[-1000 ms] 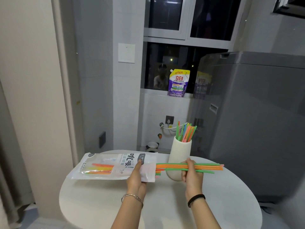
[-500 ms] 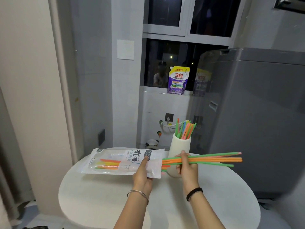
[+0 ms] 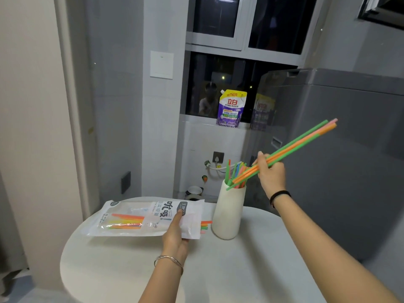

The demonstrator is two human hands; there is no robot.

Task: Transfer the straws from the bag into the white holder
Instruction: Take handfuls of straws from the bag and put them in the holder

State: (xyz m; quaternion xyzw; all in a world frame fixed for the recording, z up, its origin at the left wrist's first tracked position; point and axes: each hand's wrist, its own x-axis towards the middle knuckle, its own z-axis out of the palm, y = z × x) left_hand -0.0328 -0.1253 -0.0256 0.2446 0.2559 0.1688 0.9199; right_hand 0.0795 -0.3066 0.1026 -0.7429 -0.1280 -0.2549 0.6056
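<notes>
Round white table (image 3: pixel 240 270) in a grey tiled corner, dark window (image 3: pixel 218 16) behind, grey appliance (image 3: pixel 338 149) on the right. Purple pouch (image 3: pixel 231 109) stands on the sill.

Bag (image 3: pixel 140 217) lies flat on the table's rear left, mouth facing right toward the white holder (image 3: pixel 228 213), which stands upright just beside it. Left hand (image 3: pixel 175 235) grips the bag near the mouth: thumb on the printed face, other fingers hidden underneath.

Leftover straws (image 3: pixel 126 221), orange, yellow and green, sit inside the bag. Their tips poke out of the mouth, near the holder's base.

Right hand (image 3: pixel 272 173) is raised above and right of the holder, fingers (image 3: pixel 262 158) pinched around a straw bundle (image 3: pixel 301 141) of green, orange and pink. Bundle is tilted: lower ends at the holder's rim among the standing straws (image 3: pixel 235 171), upper ends pointing up-right. Can't tell whether the lower tips are inside the opening.
</notes>
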